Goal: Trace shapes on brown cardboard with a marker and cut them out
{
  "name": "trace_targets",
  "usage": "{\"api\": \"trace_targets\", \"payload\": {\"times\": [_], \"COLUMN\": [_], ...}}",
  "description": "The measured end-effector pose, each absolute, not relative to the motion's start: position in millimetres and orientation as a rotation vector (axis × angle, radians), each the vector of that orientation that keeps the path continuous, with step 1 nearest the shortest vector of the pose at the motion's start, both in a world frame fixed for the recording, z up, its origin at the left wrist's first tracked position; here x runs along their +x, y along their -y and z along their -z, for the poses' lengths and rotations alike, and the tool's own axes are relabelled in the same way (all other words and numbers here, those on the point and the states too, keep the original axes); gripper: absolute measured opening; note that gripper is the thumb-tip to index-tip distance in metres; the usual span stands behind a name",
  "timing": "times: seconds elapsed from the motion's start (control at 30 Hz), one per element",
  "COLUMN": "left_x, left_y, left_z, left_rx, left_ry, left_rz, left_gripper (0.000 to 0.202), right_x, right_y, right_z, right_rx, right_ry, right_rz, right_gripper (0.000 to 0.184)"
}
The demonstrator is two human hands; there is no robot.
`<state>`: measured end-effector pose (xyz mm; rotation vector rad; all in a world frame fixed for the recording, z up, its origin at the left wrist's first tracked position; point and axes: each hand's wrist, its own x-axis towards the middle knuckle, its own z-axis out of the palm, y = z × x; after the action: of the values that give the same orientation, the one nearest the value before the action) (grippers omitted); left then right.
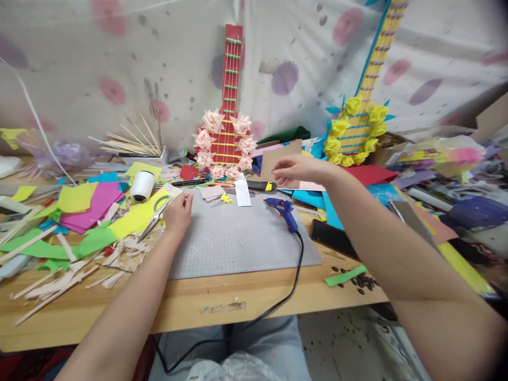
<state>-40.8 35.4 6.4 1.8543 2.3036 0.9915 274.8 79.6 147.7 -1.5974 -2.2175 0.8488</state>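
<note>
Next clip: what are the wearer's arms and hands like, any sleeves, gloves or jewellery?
The left forearm and right forearm are bare, no sleeves in view. The left hand and right hand wear no gloves; no watch, bracelet or ring shows, though the right hand is blurred.

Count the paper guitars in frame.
2. A red guitar with pink flowers leans on the backdrop at centre; a yellow-and-blue guitar with yellow flowers leans further right. Clutter could hide more.

Bright, even light, seemingly from above; shadows faint and soft on the counter (238,296). Wide-angle bending at edges, far corners smeared. Slight motion blur on the right hand (296,168); right-side clutter soft, centre sharp.
</note>
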Motion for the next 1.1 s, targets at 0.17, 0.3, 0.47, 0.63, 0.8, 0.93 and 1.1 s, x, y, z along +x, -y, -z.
{"api": "trace_targets", "payload": {"times": [0.17, 0.3, 0.47, 0.63, 0.8, 0.93, 1.1], "left_x": [-24.0, -23.8, -27.0, -26.5, -28.4, -30.0, -27.9], "left_y": [-33.7, -29.9, -28.2, -29.7, -31.2, -34.1, -36.5], "left_z": [1.9, 9.3, 10.8, 7.2, 5.8, 8.4, 12.1], "left_rx": [1.669, 1.622, 1.684, 1.567, 1.440, 1.399, 1.651], "left_ry": [-2.386, -2.429, -2.373, -2.486, -2.559, -2.619, -2.631], "left_rz": [-1.007, -1.123, -1.134, -1.089, -1.104, -1.063, -0.904], "left_gripper": [0.037, 0.036, 0.033, 0.037, 0.034, 0.028, 0.029], "right_x": [314.4, 306.3, 295.6, 317.7, 338.9, 349.0, 357.1], "right_y": [-109.6, -123.6, -144.6, -164.4, -160.6, -157.3, -167.9], "right_z": [-131.8, -94.8, -63.5, -57.0, -56.9, -47.3, -40.5], "right_rx": [-1.739, -1.865, -1.840, -2.063, -2.291, -2.276, -2.159], "right_ry": [2.402, 2.560, 2.554, 2.021, 1.570, 1.484, 1.447], "right_rz": [-0.619, -0.140, -0.020, 0.098, -0.213, -0.278, -0.438], "right_gripper": [0.028, 0.036, 0.036, 0.049, 0.057, 0.061, 0.039]}}
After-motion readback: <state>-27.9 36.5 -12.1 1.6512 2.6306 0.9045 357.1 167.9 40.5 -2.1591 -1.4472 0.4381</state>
